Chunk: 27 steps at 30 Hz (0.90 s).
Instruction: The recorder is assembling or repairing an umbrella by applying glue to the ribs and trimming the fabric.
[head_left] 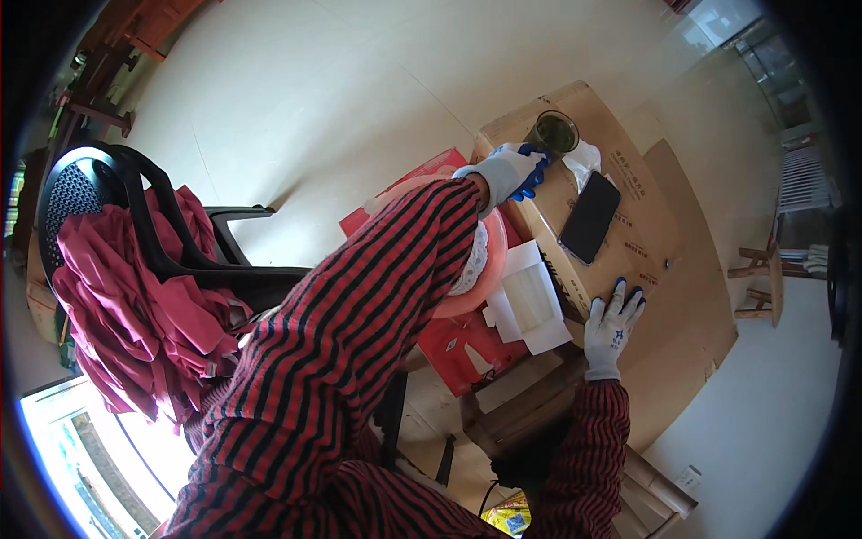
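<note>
My left hand point(518, 171), in a white work glove with blue coating, reaches to the far edge of the cardboard. Its curled fingers are against the lower side of a drinking glass point(554, 133) with dark green contents; the exact grip is partly hidden. My right hand point(612, 331), gloved the same way, lies open with fingers spread on the large cardboard box point(669, 359). Between the hands a black phone point(590, 217) rests on the box, beside a crumpled white tissue or wrapper point(584, 159).
An open white carton point(530, 301) sits left of the box, next to a pink basin point(485, 274) and red packaging point(462, 352). At left stands a black chair point(256, 280) with pink cloth point(135, 305). A wooden stool point(761, 283) is at right.
</note>
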Available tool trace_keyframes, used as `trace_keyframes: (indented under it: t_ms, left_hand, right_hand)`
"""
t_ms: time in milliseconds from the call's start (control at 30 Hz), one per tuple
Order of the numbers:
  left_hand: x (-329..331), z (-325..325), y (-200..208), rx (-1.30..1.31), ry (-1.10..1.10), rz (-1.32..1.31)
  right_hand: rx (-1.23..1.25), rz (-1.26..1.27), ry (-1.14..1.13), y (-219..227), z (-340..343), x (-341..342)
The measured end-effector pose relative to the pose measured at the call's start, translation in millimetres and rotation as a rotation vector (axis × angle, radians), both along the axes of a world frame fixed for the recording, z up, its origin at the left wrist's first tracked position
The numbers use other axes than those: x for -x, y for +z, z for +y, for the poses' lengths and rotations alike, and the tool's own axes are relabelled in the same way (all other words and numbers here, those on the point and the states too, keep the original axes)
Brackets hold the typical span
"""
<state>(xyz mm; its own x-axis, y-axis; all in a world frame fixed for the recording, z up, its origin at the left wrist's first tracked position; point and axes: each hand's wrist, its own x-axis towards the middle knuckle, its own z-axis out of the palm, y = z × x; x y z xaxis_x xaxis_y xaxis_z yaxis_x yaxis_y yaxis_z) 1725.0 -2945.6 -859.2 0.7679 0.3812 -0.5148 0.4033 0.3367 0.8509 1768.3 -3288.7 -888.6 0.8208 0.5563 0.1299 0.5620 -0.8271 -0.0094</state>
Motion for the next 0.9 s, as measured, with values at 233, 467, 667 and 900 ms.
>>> trace_keyframes:
  t_ms: [233, 467, 667, 900]
  left_hand:
    - [13, -17, -11, 0.413, 0.249, -0.165]
    - [148, -53, -25, 1.319, 0.254, -0.822]
    - [354, -138, 106, 0.365, 0.469, -0.201]
    - [623, -228, 142, 0.066, 0.871, -0.163]
  right_hand:
    - [0.037, 0.033, 0.001, 3, 4, 1]
    - [0.254, 0.055, 0.011, 9, 8, 3]
    - [0.170, 0.074, -0.023, -1, -19, -8]
    - [0.382, 0.158, -0.279, 53, 19, 24]
